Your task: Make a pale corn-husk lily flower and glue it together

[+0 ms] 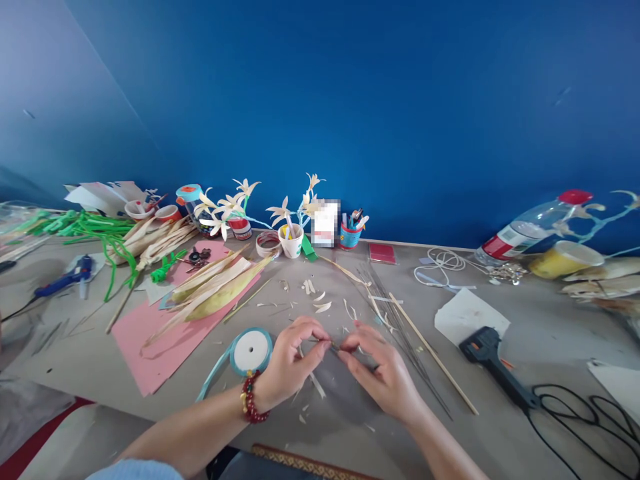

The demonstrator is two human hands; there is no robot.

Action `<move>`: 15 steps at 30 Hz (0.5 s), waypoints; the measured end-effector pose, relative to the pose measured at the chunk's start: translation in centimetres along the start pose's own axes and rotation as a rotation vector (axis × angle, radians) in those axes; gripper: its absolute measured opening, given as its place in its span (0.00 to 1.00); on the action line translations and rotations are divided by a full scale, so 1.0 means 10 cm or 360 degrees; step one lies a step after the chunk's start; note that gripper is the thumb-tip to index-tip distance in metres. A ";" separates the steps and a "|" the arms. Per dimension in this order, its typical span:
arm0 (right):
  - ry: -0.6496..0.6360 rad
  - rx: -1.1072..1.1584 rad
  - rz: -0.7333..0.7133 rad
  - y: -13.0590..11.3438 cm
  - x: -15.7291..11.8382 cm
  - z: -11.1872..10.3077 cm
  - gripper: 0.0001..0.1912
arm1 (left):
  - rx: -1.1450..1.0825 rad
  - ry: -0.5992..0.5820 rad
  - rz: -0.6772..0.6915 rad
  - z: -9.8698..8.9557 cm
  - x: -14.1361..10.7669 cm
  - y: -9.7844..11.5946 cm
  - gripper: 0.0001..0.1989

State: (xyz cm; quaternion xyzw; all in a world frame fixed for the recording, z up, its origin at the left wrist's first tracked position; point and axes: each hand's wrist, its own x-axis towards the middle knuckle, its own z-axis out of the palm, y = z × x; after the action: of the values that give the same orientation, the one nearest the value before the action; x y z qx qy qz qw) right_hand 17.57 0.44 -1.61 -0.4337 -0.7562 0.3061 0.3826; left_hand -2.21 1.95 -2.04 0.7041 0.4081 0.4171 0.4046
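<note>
Both hands meet above the grey table (200, 363) near its front edge. My left hand (299, 357), with a red bead bracelet at the wrist, pinches a thin dark stem-like piece between thumb and fingers. Just to the right, my right hand (376, 367) has its thumb and index finger closed at the other end of that small piece, whose details are too small to make out. A spool of blue ribbon (251, 351) lies beside my left hand. Pale husk scraps (323, 307) are scattered behind the hands, and thin wires (407, 340) lie to the right.
Pink paper (145, 347) with dried husks (213, 287) lies left. Husk flowers in cups (291, 241) and a pen holder (351, 235) stand at the back. A black glue gun (500, 367) with its cable, a wooden stick (433, 353) and a tilted bottle (525, 230) are right.
</note>
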 end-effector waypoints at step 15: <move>0.0219 0.0027 0.0022 0.02 -0.07 0.14 0.11 | 0.0217 0.0065 0.0462 0.07 -0.06 0.04 0.07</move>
State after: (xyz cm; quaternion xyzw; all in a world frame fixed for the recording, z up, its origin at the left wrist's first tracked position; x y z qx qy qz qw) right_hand 16.76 -0.27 -2.75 -0.4555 -0.7226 0.2845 0.4352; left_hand -1.69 1.09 -2.10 0.7729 0.3376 0.4568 0.2829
